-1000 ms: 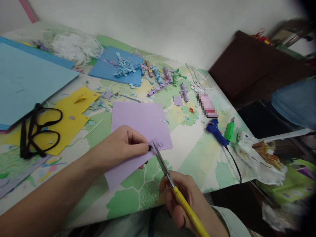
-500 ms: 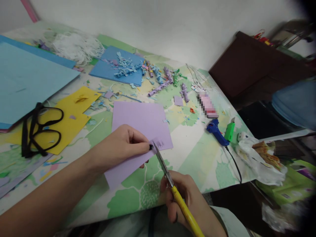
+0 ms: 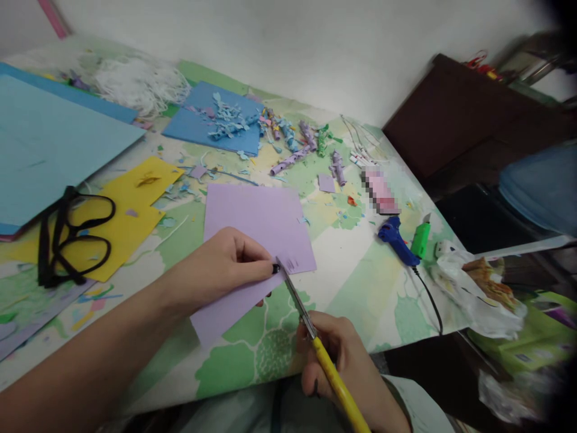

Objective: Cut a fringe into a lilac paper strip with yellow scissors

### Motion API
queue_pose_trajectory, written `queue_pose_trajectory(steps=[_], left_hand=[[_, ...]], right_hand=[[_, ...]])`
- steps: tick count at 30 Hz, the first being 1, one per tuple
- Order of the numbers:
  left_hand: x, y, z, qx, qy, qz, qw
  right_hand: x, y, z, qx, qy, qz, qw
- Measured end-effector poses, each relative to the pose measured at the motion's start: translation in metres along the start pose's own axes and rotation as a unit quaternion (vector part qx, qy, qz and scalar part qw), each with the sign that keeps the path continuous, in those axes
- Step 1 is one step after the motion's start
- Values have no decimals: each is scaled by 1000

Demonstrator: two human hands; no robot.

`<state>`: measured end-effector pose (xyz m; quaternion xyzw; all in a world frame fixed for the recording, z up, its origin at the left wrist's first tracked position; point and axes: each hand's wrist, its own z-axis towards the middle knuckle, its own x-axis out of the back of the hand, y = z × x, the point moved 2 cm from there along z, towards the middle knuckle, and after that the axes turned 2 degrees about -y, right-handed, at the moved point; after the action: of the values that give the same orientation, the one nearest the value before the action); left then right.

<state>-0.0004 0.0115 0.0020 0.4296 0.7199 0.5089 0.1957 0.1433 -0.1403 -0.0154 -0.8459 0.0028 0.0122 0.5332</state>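
My left hand [image 3: 234, 261] pinches a strip of purple paper [image 3: 219, 316] between thumb and fingers near the table's front edge. In my right hand [image 3: 338, 361] are scissors with yellow handles [image 3: 336, 379]. Their blades point up and left, and the tips touch the paper's edge beside my left thumb, where several fine cuts show. The blades look nearly closed. A larger purple sheet [image 3: 256, 210] lies flat on the table just behind my left hand.
Black glasses [image 3: 72, 240] rest on yellow paper [image 3: 130, 222] at the left. Blue sheets [image 3: 54, 138], white string [image 3: 142, 87] and rolled paper pieces [image 3: 288, 162] lie further back. At the right are a blue glue gun [image 3: 398, 242], a green cutter [image 3: 420, 239] and a plastic bag [image 3: 460, 288].
The scissor blades have closed together, and the fingers of my right hand have shifted slightly. My left hand and the paper have stayed in place.
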Motion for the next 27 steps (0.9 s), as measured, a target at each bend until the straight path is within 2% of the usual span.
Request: queue_pose_trajectory(steps=[9, 15, 27], left_hand=[[-1, 3, -1, 7, 5, -24, 1000], [1, 2, 0, 6, -15, -25, 1000], [2, 0, 1, 8, -23, -23, 999]], right_hand=[[2, 4, 2, 11, 15, -2, 1000], [2, 4, 3, 38, -5, 11, 999], [13, 20, -10, 22, -52, 14, 998]])
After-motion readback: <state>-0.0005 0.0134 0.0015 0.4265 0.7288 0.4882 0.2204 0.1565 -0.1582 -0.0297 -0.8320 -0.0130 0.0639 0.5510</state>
